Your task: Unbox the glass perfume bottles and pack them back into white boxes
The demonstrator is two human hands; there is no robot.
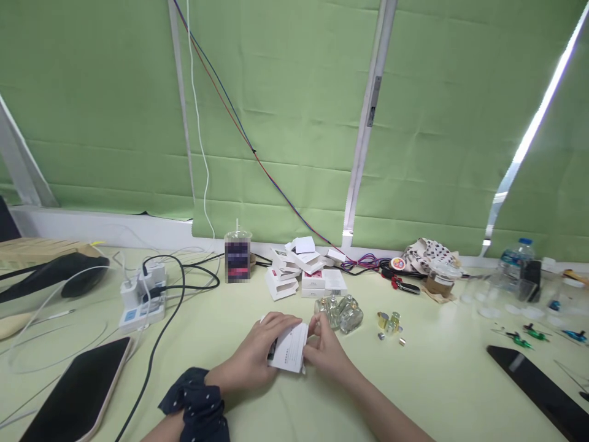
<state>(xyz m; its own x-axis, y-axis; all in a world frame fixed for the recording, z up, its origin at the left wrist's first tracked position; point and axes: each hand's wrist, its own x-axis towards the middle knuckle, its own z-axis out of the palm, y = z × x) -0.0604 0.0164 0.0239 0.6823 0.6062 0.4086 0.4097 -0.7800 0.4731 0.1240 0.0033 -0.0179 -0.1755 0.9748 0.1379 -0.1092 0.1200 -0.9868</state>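
A small white printed box (291,351) lies low over the table in front of me. My left hand (262,348) is wrapped over its left side, fingers across the top. At the box's right end my right hand (324,350) is closed, its fingertips pinching the edge; the exact part between them is hard to see. Just beyond my right hand stand and lie several clear glass bottles (350,316). Farther back, white boxes (281,283) are piled, some with flaps open. Small gold and silver caps (383,319) lie right of the bottles, beside a little yellowish bottle (393,322).
A phone (76,393) and a power strip (142,310) with cables are at the left. A lidded drink cup (238,258) stands at the back. To the right are pliers (405,286), a brown-filled cup (440,281), clear containers and a dark flat object (538,387).
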